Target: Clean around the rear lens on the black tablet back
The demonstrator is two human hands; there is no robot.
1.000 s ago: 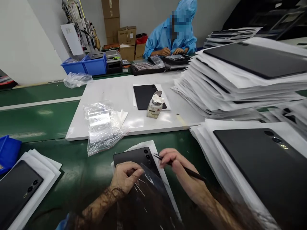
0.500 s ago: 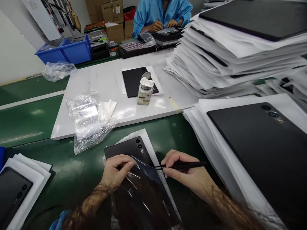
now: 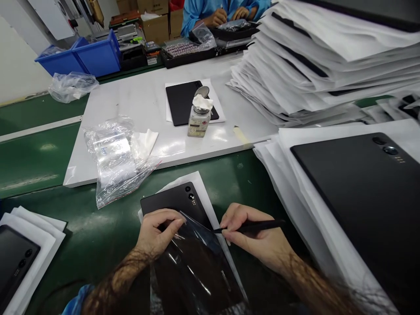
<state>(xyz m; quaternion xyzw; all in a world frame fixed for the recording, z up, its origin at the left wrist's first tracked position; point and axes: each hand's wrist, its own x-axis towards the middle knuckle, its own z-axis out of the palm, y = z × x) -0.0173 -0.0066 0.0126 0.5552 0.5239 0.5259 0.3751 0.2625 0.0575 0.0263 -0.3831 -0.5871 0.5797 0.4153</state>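
Note:
A black tablet back cover [image 3: 170, 197] with two camera rings lies on white paper [image 3: 201, 192] in front of me. Over its lower part lies a clear plastic film [image 3: 197, 262], with its upper edge lifted. My left hand [image 3: 159, 232] pinches that edge between thumb and forefinger. On the right, my right hand [image 3: 252, 232] is closed round black tweezers [image 3: 259, 226]. Their tips look pressed together at the film's right corner; whether they grip it I cannot tell.
At right stand stacks of black tablets [image 3: 354, 188] between white sheets [image 3: 278, 153]. A white board [image 3: 147, 100] bears a glass bottle [image 3: 198, 122], another tablet [image 3: 180, 103] and a plastic bag [image 3: 114, 162]. Blue bins [image 3: 98, 57] sit behind. Across the bench a co-worker [image 3: 197, 13] works.
The tweezers' tips, slightly apart before, now look closed together at the film's corner. Both hands keep nearly the same place, while the view has shifted a little.

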